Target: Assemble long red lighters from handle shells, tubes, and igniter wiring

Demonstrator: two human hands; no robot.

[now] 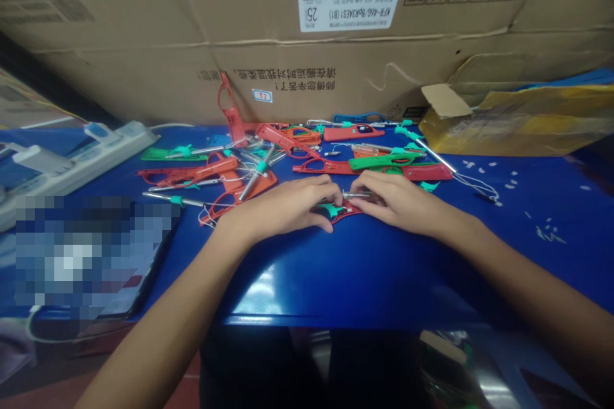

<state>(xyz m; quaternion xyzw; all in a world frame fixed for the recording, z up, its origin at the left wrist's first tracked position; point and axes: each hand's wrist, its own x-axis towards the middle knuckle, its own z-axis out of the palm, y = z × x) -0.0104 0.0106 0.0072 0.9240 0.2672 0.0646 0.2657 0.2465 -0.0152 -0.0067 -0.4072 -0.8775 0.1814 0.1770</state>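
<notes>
A red lighter casing (354,211) lies low over the blue table between my hands. A green trigger piece (330,209) and a thin metal tube (357,194) show in it. My left hand (297,206) curls its fingers and thumb about the casing's left end, by the trigger. At the other end, my right hand (400,201) pinches the casing and the tube; its fingertips are partly hidden. Just beyond my hands is a loose pile of red, green and orange casings, among them a green casing (378,162), with metal tubes and white wires.
A large cardboard box (158,70) stands behind the pile. An open carton (518,121) sits at the back right, with white scraps (549,232) nearer on the table. At left are a white power strip (86,163) and a blurred-out flat device (158,255) with a cable.
</notes>
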